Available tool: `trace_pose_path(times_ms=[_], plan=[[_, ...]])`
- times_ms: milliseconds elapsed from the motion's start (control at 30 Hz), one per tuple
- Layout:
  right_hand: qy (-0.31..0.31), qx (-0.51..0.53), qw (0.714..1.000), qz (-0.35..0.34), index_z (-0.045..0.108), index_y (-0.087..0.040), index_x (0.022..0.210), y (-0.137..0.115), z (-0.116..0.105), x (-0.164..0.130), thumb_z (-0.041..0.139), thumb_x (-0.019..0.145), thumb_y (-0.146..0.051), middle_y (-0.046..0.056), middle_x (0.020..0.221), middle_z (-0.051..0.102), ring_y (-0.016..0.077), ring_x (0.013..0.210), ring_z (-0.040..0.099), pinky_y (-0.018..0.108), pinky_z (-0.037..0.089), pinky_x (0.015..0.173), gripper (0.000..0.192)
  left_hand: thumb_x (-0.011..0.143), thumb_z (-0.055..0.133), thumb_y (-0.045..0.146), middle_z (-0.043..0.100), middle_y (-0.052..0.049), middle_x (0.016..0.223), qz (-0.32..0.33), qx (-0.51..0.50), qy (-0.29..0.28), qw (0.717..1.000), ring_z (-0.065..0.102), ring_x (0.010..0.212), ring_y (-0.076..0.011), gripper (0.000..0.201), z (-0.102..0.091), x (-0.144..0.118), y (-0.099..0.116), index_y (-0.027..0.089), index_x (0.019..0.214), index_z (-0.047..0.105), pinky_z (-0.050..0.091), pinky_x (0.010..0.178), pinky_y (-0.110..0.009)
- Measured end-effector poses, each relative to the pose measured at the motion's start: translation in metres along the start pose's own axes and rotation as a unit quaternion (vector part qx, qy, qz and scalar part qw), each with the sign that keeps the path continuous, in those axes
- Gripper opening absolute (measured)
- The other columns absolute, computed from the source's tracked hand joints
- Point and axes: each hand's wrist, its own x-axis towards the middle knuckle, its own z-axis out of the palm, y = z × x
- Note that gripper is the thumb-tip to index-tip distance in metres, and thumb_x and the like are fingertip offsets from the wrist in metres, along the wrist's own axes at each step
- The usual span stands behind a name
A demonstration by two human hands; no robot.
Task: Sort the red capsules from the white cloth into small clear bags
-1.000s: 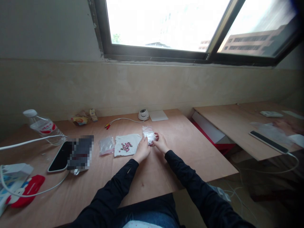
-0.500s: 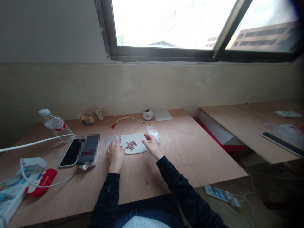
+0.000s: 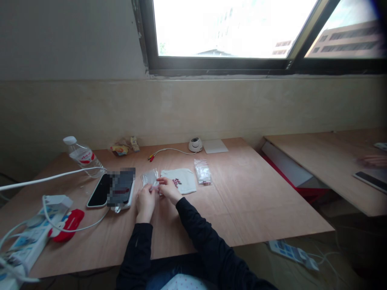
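A clear plastic bag (image 3: 150, 176) lies beside the left edge of a white cloth (image 3: 188, 180). My left hand (image 3: 146, 202) has its fingers closed at the bag's lower edge. From the right, my right hand (image 3: 169, 191) reaches over the cloth's left part, its fingertips pinched together close to the bag and my left fingers. Whatever is between the right fingertips is too small to make out. Small dark red and pink pieces (image 3: 177, 183), like beads, are on the cloth, partly hidden by my right hand.
A second clear bag (image 3: 203, 173) lies right of the cloth. Behind are a white dome camera (image 3: 195, 144) with its cable and a flat white square (image 3: 215, 146). To the left are phones (image 3: 98, 191), a bottle (image 3: 86, 158), a power strip (image 3: 33, 237) and a red-and-white item (image 3: 69, 225).
My right hand has moved left from the cloth's right edge to the plastic bag by my left hand. The view has shifted, and a blurred hand shows at the far right table.
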Motion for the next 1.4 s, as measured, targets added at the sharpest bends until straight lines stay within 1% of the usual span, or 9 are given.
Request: trace_pose_path(times_ms=[100,267,367,500,600,700,900,1200,1400], plan=[[0.008,0.026,1.000,0.010,0.061,-0.014,0.098,-0.001,-0.002,-0.002,0.049,0.060,-0.003,0.008,0.100,0.059,0.0099,0.065,0.058,0.019,0.045,0.053,0.041,0.083,0.051,0.020,0.070,-0.012,0.098,0.006,-0.019,0.004,1.000,0.064,0.088,-0.0213,0.023,0.002,0.001,-0.003,0.016,0.099,0.067,0.044,0.073,-0.025],[-0.006,0.069,0.997,0.034,0.059,-0.012,0.093,-0.007,-0.004,-0.004,0.047,0.059,-0.003,0.006,0.086,0.058,0.0073,0.055,0.053,0.018,0.040,0.046,0.037,0.085,0.045,0.017,0.070,-0.012,0.101,0.011,-0.049,0.018,0.999,0.064,0.092,-0.0222,0.026,0.007,0.003,-0.008,0.014,0.098,0.067,0.046,0.077,-0.027],[-0.005,0.088,0.995,0.037,0.059,-0.013,0.092,-0.008,-0.005,-0.004,0.047,0.058,-0.003,0.004,0.085,0.057,0.0060,0.053,0.052,0.017,0.039,0.045,0.037,0.083,0.047,0.017,0.069,-0.014,0.100,0.000,-0.057,0.031,0.998,0.066,0.089,-0.0233,0.027,0.009,0.004,-0.010,0.010,0.102,0.065,0.048,0.077,-0.028],[-0.009,0.101,0.994,0.046,0.058,-0.014,0.091,-0.007,-0.004,-0.006,0.047,0.058,-0.002,0.003,0.081,0.055,0.0060,0.052,0.051,0.018,0.040,0.045,0.037,0.079,0.049,0.012,0.066,-0.019,0.107,-0.008,-0.055,0.056,0.997,0.062,0.099,-0.0258,0.032,0.010,0.005,-0.009,0.004,0.106,0.062,0.046,0.086,-0.031],[-0.010,0.106,0.993,0.052,0.058,-0.013,0.091,-0.007,-0.004,-0.008,0.046,0.058,-0.002,0.001,0.078,0.055,0.0059,0.050,0.051,0.018,0.040,0.044,0.037,0.078,0.049,0.011,0.066,-0.020,0.107,-0.009,-0.057,0.063,0.996,0.062,0.100,-0.0259,0.032,0.011,0.006,-0.008,0.004,0.106,0.063,0.046,0.088,-0.032],[-0.007,0.106,0.993,0.052,0.058,-0.014,0.092,-0.008,-0.004,-0.009,0.046,0.059,-0.001,0.001,0.080,0.055,0.0057,0.051,0.051,0.017,0.040,0.045,0.037,0.078,0.049,0.012,0.067,-0.018,0.104,-0.012,-0.059,0.063,0.996,0.064,0.096,-0.0253,0.032,0.012,0.006,-0.009,0.006,0.106,0.063,0.047,0.085,-0.032],[-0.014,0.104,0.993,0.048,0.060,-0.015,0.091,-0.013,-0.003,-0.013,0.050,0.061,-0.004,0.004,0.087,0.059,0.0069,0.055,0.054,0.017,0.041,0.044,0.033,0.079,0.049,0.014,0.071,-0.016,0.093,-0.015,-0.059,0.050,0.997,0.067,0.086,-0.0234,0.027,0.013,0.006,-0.012,0.008,0.098,0.067,0.049,0.078,-0.029],[-0.018,0.104,0.993,0.051,0.060,-0.015,0.092,-0.014,-0.005,-0.017,0.052,0.064,-0.004,0.005,0.089,0.060,0.0075,0.057,0.056,0.016,0.043,0.044,0.031,0.079,0.048,0.014,0.071,-0.014,0.091,-0.008,-0.033,0.034,0.999,0.066,0.085,-0.0242,0.024,0.006,0.008,-0.007,0.012,0.090,0.069,0.048,0.078,-0.030],[-0.008,0.104,0.993,0.052,0.059,-0.015,0.095,-0.015,-0.005,-0.016,0.051,0.065,-0.003,0.004,0.089,0.058,0.0064,0.056,0.055,0.015,0.042,0.043,0.034,0.076,0.050,0.011,0.071,-0.014,0.097,-0.009,-0.026,0.024,0.999,0.066,0.085,-0.0216,0.029,0.005,0.008,-0.005,0.010,0.099,0.067,0.049,0.077,-0.028]])
